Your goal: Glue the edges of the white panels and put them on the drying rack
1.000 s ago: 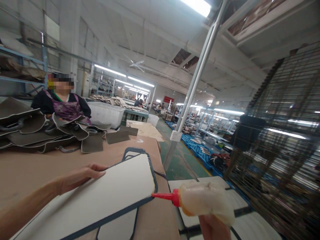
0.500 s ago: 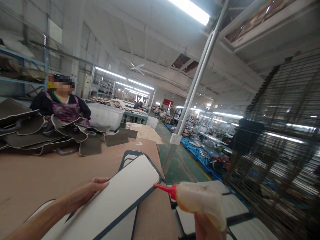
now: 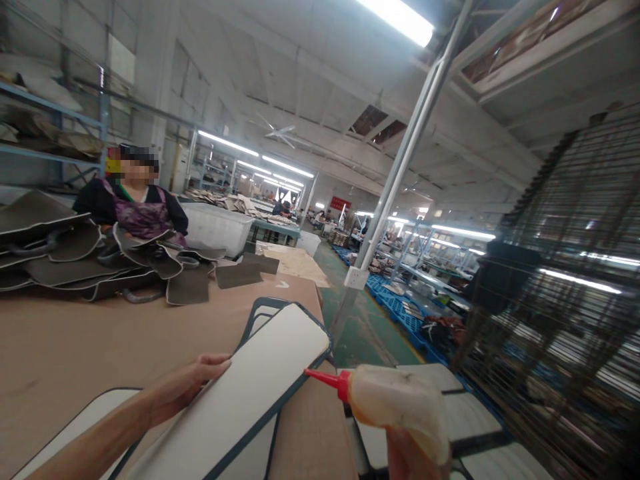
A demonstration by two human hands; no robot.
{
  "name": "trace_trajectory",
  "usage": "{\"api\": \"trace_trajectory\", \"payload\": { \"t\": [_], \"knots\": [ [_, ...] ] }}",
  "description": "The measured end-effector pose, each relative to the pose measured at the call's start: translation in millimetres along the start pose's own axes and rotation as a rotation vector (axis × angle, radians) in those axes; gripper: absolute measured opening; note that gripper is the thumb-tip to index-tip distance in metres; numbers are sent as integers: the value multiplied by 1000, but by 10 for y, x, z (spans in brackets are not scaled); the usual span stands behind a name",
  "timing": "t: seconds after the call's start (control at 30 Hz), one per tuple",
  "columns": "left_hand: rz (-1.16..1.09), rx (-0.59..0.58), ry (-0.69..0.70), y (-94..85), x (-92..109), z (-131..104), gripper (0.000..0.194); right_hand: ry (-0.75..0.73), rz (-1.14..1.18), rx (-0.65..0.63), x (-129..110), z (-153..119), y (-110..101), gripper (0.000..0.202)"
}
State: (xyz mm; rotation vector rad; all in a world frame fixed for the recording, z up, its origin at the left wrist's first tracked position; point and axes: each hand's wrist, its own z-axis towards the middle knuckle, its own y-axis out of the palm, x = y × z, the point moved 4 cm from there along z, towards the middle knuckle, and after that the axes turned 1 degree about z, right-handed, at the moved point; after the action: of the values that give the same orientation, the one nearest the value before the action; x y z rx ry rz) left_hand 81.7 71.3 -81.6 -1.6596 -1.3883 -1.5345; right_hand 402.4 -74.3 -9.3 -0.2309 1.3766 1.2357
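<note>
My left hand grips the left edge of a long white panel with a dark blue border and rounded corners, tilted above the table. My right hand, mostly hidden at the bottom, is wrapped round a cloudy squeeze bottle of yellowish liquid. Its red nozzle points left, with the tip at the panel's right edge, below the far corner. Under that panel lie other blue-edged pieces, and one more white panel rests beneath my left forearm.
Brown-covered table lies ahead, with a heap of dark grey cut pieces at left. Behind it sits a co-worker. White panels are stacked low at right, near a metal post and a wire rack.
The nozzle tip has slid along the panel's right edge, away from the far corner and towards me. The whole view has shifted slightly, and more of the lower-left panel shows.
</note>
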Motion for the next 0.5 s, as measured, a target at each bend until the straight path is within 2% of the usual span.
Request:
{"api": "trace_trajectory", "payload": {
  "t": [0.17,0.37,0.5],
  "knots": [
    [28,-21,16,58,39,-27,44,29,54,15,33,-30,-1,72],
    [5,-29,26,74,43,-29,40,31,-10,48,74,-64,-4,78],
    [5,-41,35,70,32,-17,35,-42,-89,58,160,-45,-62,78]
  ]
}}
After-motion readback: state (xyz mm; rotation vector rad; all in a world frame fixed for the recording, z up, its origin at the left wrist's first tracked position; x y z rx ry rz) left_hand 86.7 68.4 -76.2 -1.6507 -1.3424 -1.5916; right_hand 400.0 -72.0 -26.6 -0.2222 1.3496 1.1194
